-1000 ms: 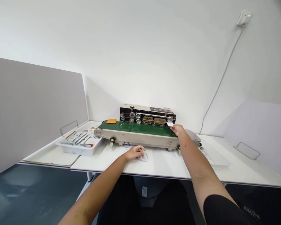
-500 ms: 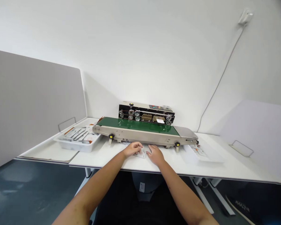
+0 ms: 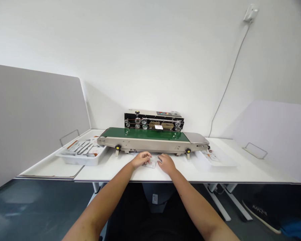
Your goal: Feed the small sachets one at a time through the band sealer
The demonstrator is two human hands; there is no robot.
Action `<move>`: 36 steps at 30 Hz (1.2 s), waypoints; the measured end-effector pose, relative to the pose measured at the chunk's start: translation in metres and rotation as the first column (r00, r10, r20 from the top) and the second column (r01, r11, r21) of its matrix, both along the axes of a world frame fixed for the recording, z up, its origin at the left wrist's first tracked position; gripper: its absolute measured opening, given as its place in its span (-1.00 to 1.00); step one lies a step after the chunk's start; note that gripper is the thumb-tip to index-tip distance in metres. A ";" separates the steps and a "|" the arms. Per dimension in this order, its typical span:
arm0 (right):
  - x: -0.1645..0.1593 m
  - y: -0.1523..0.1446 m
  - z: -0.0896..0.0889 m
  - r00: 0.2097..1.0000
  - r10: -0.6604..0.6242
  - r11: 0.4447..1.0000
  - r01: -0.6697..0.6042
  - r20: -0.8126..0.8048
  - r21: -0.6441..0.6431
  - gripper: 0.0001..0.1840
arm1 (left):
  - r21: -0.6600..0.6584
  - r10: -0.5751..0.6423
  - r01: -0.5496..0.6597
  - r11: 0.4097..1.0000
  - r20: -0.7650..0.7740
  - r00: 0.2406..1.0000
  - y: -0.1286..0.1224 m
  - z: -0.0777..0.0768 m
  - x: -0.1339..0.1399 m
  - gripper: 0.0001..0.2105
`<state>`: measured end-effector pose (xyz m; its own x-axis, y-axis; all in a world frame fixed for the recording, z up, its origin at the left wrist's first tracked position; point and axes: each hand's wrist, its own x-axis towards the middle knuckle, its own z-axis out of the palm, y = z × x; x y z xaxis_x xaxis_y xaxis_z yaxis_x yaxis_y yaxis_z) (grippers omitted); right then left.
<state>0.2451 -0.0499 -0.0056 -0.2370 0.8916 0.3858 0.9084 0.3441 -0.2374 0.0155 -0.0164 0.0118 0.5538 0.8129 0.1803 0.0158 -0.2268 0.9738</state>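
Observation:
A small clear plastic packet (image 3: 152, 163) with faint print lies on the white table, between my two hands. My left hand (image 3: 140, 160) is over its left side with curled fingers closed on it; the fingertips partly hide it. My right hand (image 3: 167, 163) rests just right of the packet, with thumb and bent fingers apart and nothing visible in them. Right behind both hands stands a band sealing machine (image 3: 153, 144) with a green conveyor belt (image 3: 140, 133). At its rollers sits a small white packet (image 3: 159, 127).
On the left, a white plastic bin (image 3: 77, 160) holds several flat packets with long dark tools. A white tray (image 3: 222, 164) with printed packets stands at the right. Grey dividers (image 3: 35, 113) flank the table. A cable (image 3: 227, 83) hangs from the wall socket. A shoe (image 3: 261, 214) shows lower right.
The white packet at the sealing machine has travelled left along the rollers. My view has shifted slightly. Both hands stay almost where they were around the clear packet.

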 end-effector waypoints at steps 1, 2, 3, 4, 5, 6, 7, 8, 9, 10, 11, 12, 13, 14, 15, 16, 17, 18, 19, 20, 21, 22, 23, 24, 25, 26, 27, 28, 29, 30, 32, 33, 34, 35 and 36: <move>0.001 -0.001 0.000 1.000 0.015 1.000 -0.015 0.000 0.012 -0.69 | 0.001 -0.004 0.004 1.000 0.003 1.000 0.000 0.000 0.000 -0.67; 0.003 -0.001 -0.001 1.000 0.012 1.000 -0.012 -0.006 0.020 -0.66 | 0.003 -0.008 0.008 1.000 0.006 1.000 0.000 0.000 0.000 -0.67; 0.004 -0.001 -0.002 1.000 -0.009 1.000 0.009 -0.019 0.019 -0.61 | 0.005 -0.010 0.010 1.000 0.006 1.000 0.000 0.001 0.000 -0.67; 0.005 -0.001 -0.003 0.999 -0.038 0.999 0.039 -0.036 0.009 -0.56 | 0.008 -0.011 0.011 1.000 0.005 1.000 0.000 0.001 0.000 -0.67; 0.005 -0.001 -0.003 0.997 -0.068 0.998 0.067 -0.048 -0.012 -0.54 | 0.012 -0.012 0.012 1.000 0.002 1.000 0.000 0.001 0.000 -0.67; 0.005 -0.002 -0.004 0.995 -0.086 0.996 0.084 -0.054 -0.035 -0.55 | 0.014 -0.014 0.014 1.000 -0.002 1.000 0.000 0.001 0.000 -0.68; 0.006 -0.002 -0.004 0.995 -0.088 0.995 0.085 -0.052 -0.050 -0.60 | 0.016 -0.017 0.017 1.000 -0.006 1.000 0.000 0.001 0.000 -0.68; 0.006 -0.003 -0.004 0.996 -0.077 0.996 0.074 -0.051 -0.050 -0.67 | 0.016 -0.019 0.019 1.000 -0.010 1.000 0.000 0.001 0.000 -0.68; 0.006 -0.004 -0.004 0.997 -0.057 0.998 0.055 -0.056 -0.034 -0.72 | 0.015 -0.018 0.018 1.000 -0.013 1.000 0.000 0.000 0.000 -0.68; 0.006 -0.005 -0.003 0.996 -0.040 0.999 0.040 -0.076 -0.004 -0.74 | 0.013 -0.016 0.016 1.000 -0.016 1.000 0.000 0.000 0.001 -0.68; 0.007 -0.006 -0.002 0.993 -0.027 0.999 0.032 -0.117 0.036 -0.72 | 0.010 -0.012 0.012 1.000 -0.016 1.000 0.000 0.000 0.001 -0.68; 0.009 -0.007 -0.001 0.983 -0.018 0.996 0.033 -0.180 0.080 -0.68 | 0.006 -0.007 0.007 1.000 -0.013 1.000 0.001 0.000 0.002 -0.68; 0.010 -0.007 0.001 0.965 -0.007 0.992 0.041 -0.261 0.123 -0.64 | 0.003 0.000 0.000 1.000 -0.005 1.000 0.001 0.000 0.002 -0.67; 0.012 -0.007 0.002 0.936 0.008 0.986 0.051 -0.353 0.159 -0.62 | 0.002 0.006 -0.006 1.000 0.006 1.000 0.001 0.000 0.003 -0.65; 0.013 -0.007 0.002 0.897 0.031 0.983 0.053 -0.442 0.176 -0.61 | 0.005 0.005 -0.005 1.000 0.016 1.000 0.001 0.000 0.003 -0.62; 0.014 -0.006 0.003 0.853 0.058 0.985 0.037 -0.518 0.171 -0.61 | 0.014 -0.006 0.005 1.000 0.020 1.000 0.001 -0.001 0.003 -0.58; 0.014 -0.005 0.003 0.812 0.086 0.990 -0.003 -0.577 0.143 -0.61 | 0.028 -0.025 0.025 0.999 0.015 1.000 0.001 -0.001 0.003 -0.53; 0.013 -0.005 0.002 0.778 0.111 0.993 -0.062 -0.618 0.101 -0.62 | 0.045 -0.051 0.051 0.998 -0.002 0.999 0.001 -0.002 0.003 -0.48; 0.012 -0.003 0.001 0.755 0.133 0.990 -0.128 -0.642 0.054 -0.64 | 0.060 -0.076 0.077 0.995 -0.028 0.997 0.001 -0.003 0.003 -0.44; 0.011 -0.002 -0.001 0.744 0.153 0.981 -0.191 -0.651 0.012 -0.66 | 0.071 -0.095 0.099 0.993 -0.057 0.994 0.001 -0.005 0.003 -0.42; 0.009 -0.001 -0.002 0.738 0.170 0.971 -0.240 -0.653 -0.019 -0.67 | 0.076 -0.104 0.111 0.991 -0.081 0.991 0.002 -0.006 0.004 -0.43; 0.007 0.000 -0.004 0.733 0.179 0.962 -0.270 -0.657 -0.039 -0.68 | 0.075 -0.108 0.115 0.991 -0.096 0.990 0.002 -0.008 0.004 -0.45; 0.006 0.002 -0.006 0.724 0.177 0.957 -0.285 -0.667 -0.054 -0.69 | 0.067 -0.106 0.113 0.991 -0.101 0.989 0.003 -0.010 0.005 -0.49; 0.005 0.003 -0.009 0.709 0.164 0.954 -0.290 -0.686 -0.071 -0.68 | 0.057 -0.098 0.103 0.993 -0.094 0.991 0.004 -0.012 0.006 -0.51; 0.005 0.004 -0.011 0.686 0.141 0.953 -0.289 -0.713 -0.090 -0.66 | 0.044 -0.083 0.086 0.995 -0.079 0.993 0.005 -0.013 0.006 -0.53; 0.005 0.005 -0.012 0.661 0.116 0.952 -0.287 -0.741 -0.107 -0.64 | 0.032 -0.059 0.061 0.998 -0.065 0.996 0.006 -0.014 0.007 -0.53; 0.005 0.005 -0.014 0.640 0.095 0.951 -0.284 -0.762 -0.120 -0.62 | 0.022 -0.029 0.030 0.999 -0.052 0.998 0.007 -0.015 0.007 -0.52; 0.006 0.005 -0.015 0.627 0.082 0.952 -0.280 -0.775 -0.125 -0.61 | 0.018 0.002 -0.002 1.000 -0.042 0.999 0.008 -0.015 0.007 -0.52; 0.006 0.005 -0.015 0.622 0.078 0.955 -0.272 -0.779 -0.122 -0.61 | 0.018 0.028 -0.027 0.999 -0.034 0.999 0.008 -0.014 0.007 -0.51; 0.007 0.004 -0.015 0.624 0.080 0.959 -0.262 -0.777 -0.112 -0.62 | 0.020 0.046 -0.045 0.999 -0.030 0.998 0.008 -0.013 0.007 -0.51; 0.007 0.002 -0.013 0.635 0.080 0.968 -0.232 -0.768 -0.091 -0.66 | 0.030 0.063 -0.063 0.998 -0.028 0.998 0.008 -0.011 0.006 -0.52; 0.007 0.001 -0.011 0.638 0.076 0.974 -0.213 -0.766 -0.081 -0.67 | 0.031 0.071 -0.070 0.997 -0.025 0.997 0.008 -0.010 0.006 -0.52; 0.007 0.000 -0.010 0.639 0.070 0.979 -0.193 -0.766 -0.071 -0.67 | 0.029 0.078 -0.077 0.997 -0.022 0.997 0.008 -0.010 0.006 -0.52; 0.007 -0.001 -0.009 0.639 0.065 0.983 -0.173 -0.767 -0.062 -0.67 | 0.026 0.083 -0.082 0.996 -0.020 0.996 0.009 -0.009 0.006 -0.52; 0.007 -0.001 -0.008 0.639 0.060 0.986 -0.156 -0.767 -0.052 -0.67 | 0.023 0.087 -0.087 0.996 -0.015 0.996 0.009 -0.010 0.006 -0.52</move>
